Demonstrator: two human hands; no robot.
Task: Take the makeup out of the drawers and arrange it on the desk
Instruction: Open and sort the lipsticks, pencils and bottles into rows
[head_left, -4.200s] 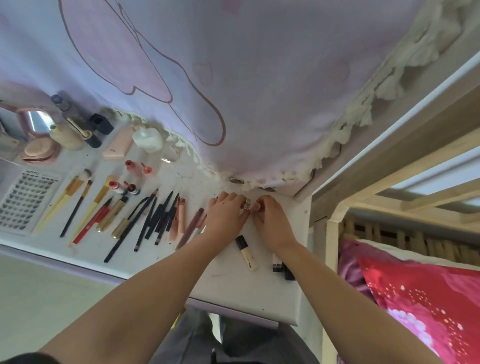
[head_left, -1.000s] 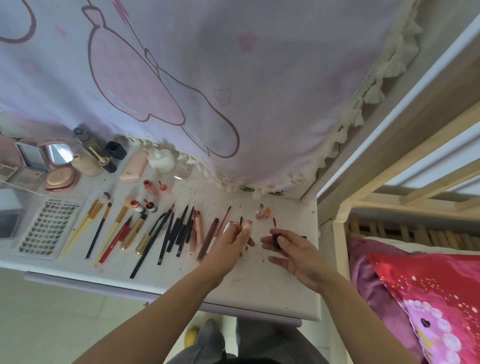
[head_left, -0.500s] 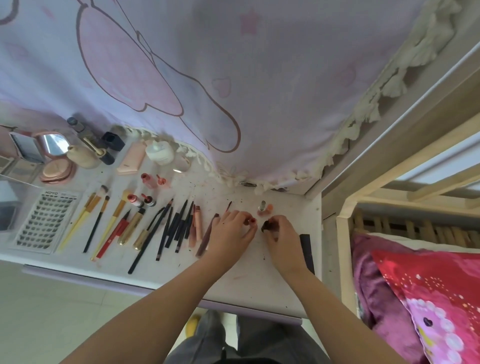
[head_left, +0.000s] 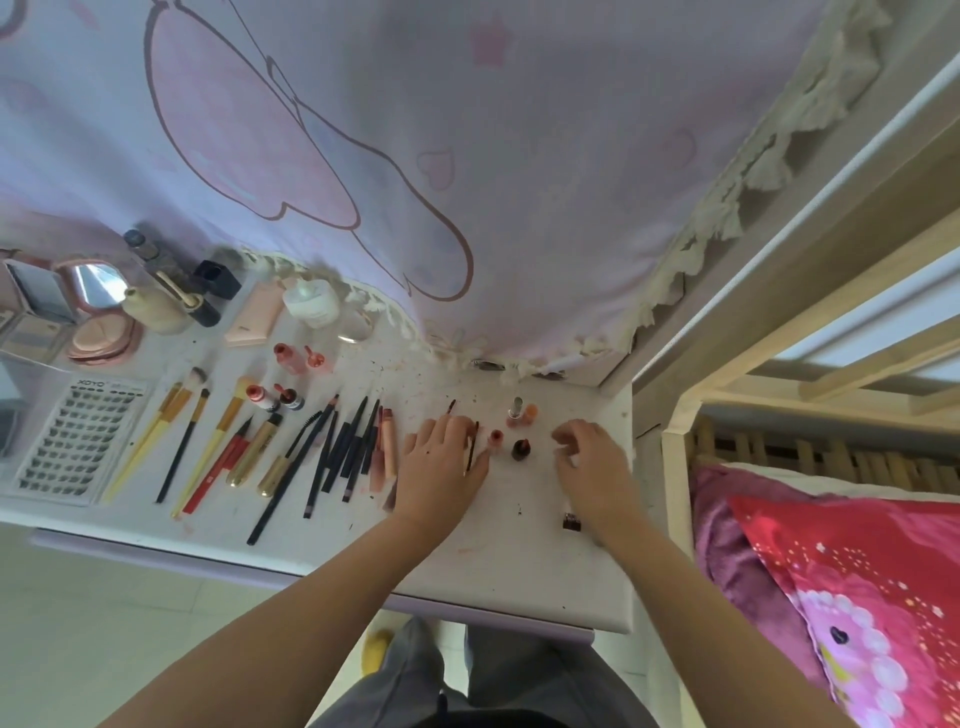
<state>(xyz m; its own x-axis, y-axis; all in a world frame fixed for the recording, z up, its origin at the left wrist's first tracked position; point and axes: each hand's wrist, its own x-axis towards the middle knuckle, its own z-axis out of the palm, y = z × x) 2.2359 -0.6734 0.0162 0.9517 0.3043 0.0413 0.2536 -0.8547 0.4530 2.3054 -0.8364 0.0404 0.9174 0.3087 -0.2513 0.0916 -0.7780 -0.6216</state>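
Note:
Both hands hover low over the right part of the white desk. My left hand lies palm down on the right end of a row of pencils and lip pens, with a thin dark wand beside its thumb. My right hand is loosely curled and holds nothing. Between the hands stand a small pink bottle and a dark red bottle. Just behind them are a silver-capped bottle and an orange one. A black tube lies by my right wrist.
Brushes, a lash tray, compacts with a mirror, a white jar and bottles fill the desk's left and back. A pink curtain hangs behind. A wooden bed frame with red bedding stands on the right.
Half a second ago my fingertips pinched the small pink and dark bottles; both now stand free. My left hand has dropped flat and my right hand has pulled away to the right.

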